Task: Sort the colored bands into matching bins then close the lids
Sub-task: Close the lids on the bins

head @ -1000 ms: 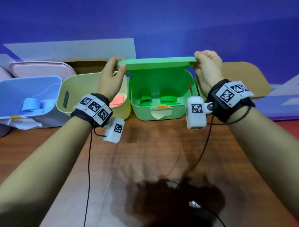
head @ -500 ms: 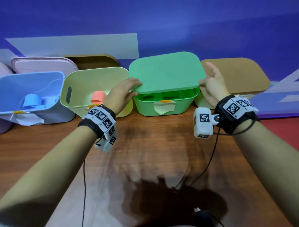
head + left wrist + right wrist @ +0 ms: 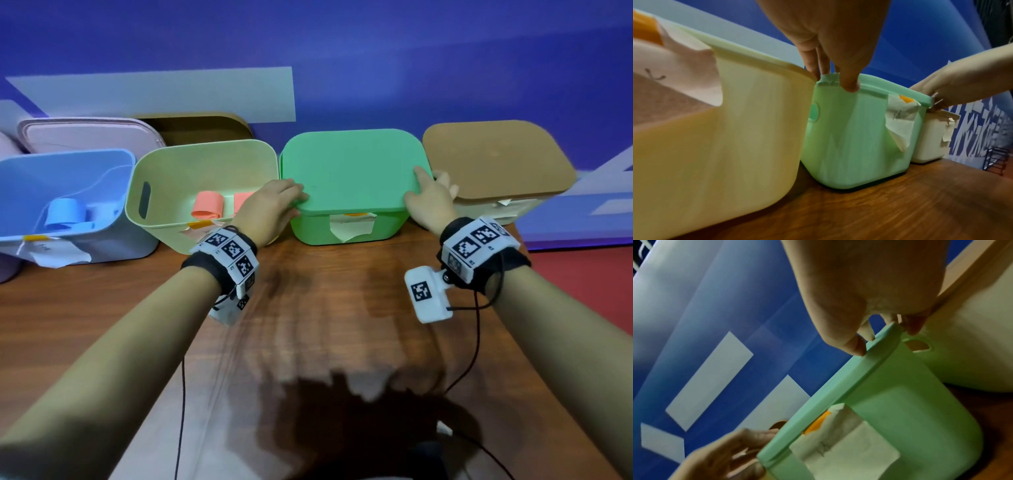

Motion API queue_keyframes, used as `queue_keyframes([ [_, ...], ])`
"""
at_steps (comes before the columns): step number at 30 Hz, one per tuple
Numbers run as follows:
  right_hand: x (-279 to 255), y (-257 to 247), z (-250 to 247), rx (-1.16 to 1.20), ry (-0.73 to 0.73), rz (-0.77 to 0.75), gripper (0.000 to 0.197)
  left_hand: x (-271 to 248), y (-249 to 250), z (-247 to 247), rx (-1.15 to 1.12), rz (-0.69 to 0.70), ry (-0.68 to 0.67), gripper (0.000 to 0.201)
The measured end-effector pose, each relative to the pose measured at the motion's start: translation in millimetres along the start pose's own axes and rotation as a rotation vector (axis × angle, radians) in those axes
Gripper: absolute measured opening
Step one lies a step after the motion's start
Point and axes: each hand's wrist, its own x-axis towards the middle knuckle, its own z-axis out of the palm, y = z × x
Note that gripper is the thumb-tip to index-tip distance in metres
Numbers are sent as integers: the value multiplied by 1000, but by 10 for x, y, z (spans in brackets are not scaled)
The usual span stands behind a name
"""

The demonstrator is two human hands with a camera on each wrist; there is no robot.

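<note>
As the green lid (image 3: pixel 349 168) lies flat on the green bin (image 3: pixel 387 226), both hands rest at its front corners. L hand (image 3: pixel 270 209): fingers straight on top, thumb vs. the rim, pressing, not clasping. R hand (image 3: pixel 428 202): index flat on the lid, likewise uncurled. Yellow bin (image 3: pixel 205 161) just left, lid off, w/ coral bands (image 3: pixel 207 205) inside. Blue bin (image 3: pixel 68 171) w/ blue bands (image 3: pixel 65 210) further left. Brown-lidded bin (image 3: pixel 493 157) at right.

wooden table (image 3: pixel 325 308) with dark grain, shadowed at its near edge | blue wall (image 3: pixel 376 51) behind | pale grey panel (image 3: pixel 154 92) on the wall | red surface (image 3: pixel 599 274) beside the table's right edge | black cable (image 3: pixel 476 335) over the tabletop | black wire rack (image 3: pixel 996 155) near the wall
</note>
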Motion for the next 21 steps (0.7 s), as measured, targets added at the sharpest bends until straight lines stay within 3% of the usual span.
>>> queue_keyframes([
  [3,-42,35,16,-63,-56,-56,57,-41,-49,19,76,18,-1,18],
  [8,-74,39,37,-102,-58,-104,54,-87,-48,64,66,-61,54,19],
  [12,-60,50,85,-263,-4,-136,52,99,87,23,9,-188,49,33],
  [16,-62,108,174,-406,87,-190,52,358,245,167,68,-268,-128,59],
  [18,-56,137,173,-407,95,-194,51,435,291,291,155,-326,-221,55],
  [21,19,146,108,-381,125,-207,48,479,304,340,182,-340,-228,53],
])
